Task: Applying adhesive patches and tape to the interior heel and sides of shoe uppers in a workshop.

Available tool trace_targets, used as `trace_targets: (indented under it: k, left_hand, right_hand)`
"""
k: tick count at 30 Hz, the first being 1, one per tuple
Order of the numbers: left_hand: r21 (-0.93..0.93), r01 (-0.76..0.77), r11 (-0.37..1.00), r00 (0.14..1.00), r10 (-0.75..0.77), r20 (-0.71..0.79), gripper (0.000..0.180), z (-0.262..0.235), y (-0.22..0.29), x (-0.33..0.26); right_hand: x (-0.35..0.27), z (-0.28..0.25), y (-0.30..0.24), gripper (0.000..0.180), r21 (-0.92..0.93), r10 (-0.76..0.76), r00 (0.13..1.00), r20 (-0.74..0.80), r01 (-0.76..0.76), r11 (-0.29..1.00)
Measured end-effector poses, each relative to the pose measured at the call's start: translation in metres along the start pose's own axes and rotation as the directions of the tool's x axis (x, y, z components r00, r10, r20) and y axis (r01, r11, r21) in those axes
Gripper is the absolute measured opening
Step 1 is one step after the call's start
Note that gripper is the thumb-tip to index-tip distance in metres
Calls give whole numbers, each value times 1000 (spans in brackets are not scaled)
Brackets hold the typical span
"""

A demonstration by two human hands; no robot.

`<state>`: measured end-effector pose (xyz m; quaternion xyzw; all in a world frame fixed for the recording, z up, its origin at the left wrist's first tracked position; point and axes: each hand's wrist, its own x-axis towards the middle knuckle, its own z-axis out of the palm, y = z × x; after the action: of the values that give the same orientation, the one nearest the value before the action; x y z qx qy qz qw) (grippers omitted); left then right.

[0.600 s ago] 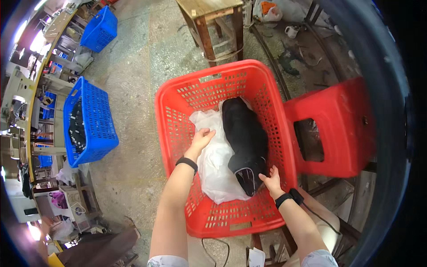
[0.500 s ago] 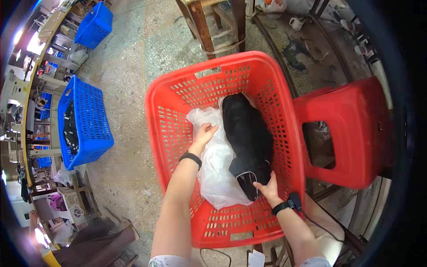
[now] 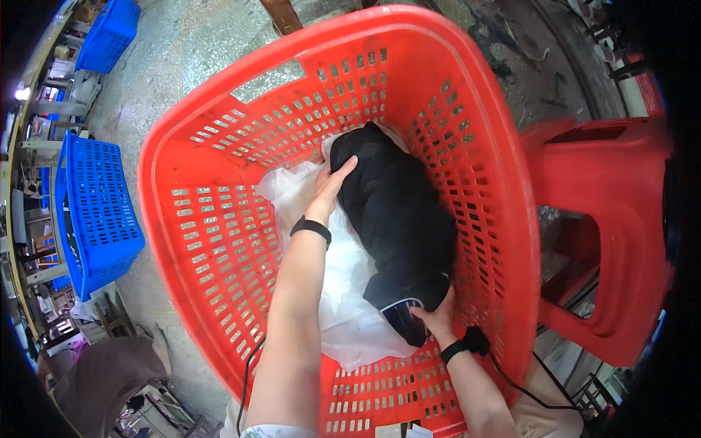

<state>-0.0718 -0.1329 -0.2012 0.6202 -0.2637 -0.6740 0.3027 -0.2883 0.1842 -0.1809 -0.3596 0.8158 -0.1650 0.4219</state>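
**Both hands on the black cloth, red basket**

The right hand (image 3: 439, 320) grips the near end of the black cloth (image 3: 398, 212) in the red basket (image 3: 423, 62); the left hand (image 3: 327, 193), fingers straight, unclosed, touches its far left side. Room remains leftward, over white plastic (image 3: 342, 281). Right, the wall crowds close, a red stool (image 3: 634, 241) beyond. Farther left stands a blue basket (image 3: 109, 212).

Left grip (image 3: 331, 191) forward; right grip (image 3: 439, 320) nearer
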Motion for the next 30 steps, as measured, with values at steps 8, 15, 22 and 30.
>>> trace_targets:
  k: [8,15,22,30]
  left_hand:
    - [-19,156,988,935,-142,324,56,-11,-30,-35]
    - [-174,35,984,952,20,304,54,10,8,-121]
    - [-196,-213,957,976,216,-6,37,-65,126,-280]
    - [-78,-765,639,542,574,-613,45,-104,279,-545]
  right_hand:
    - [18,14,2,107,254,-46,998,35,35,967]
    - [-22,-12,-21,91,265,-128,990,61,108,958]
    - [-83,-58,-153,95,374,-359,933,-5,335,865]
    - [-218,-221,-336,87,301,-822,519,-235,843,446]
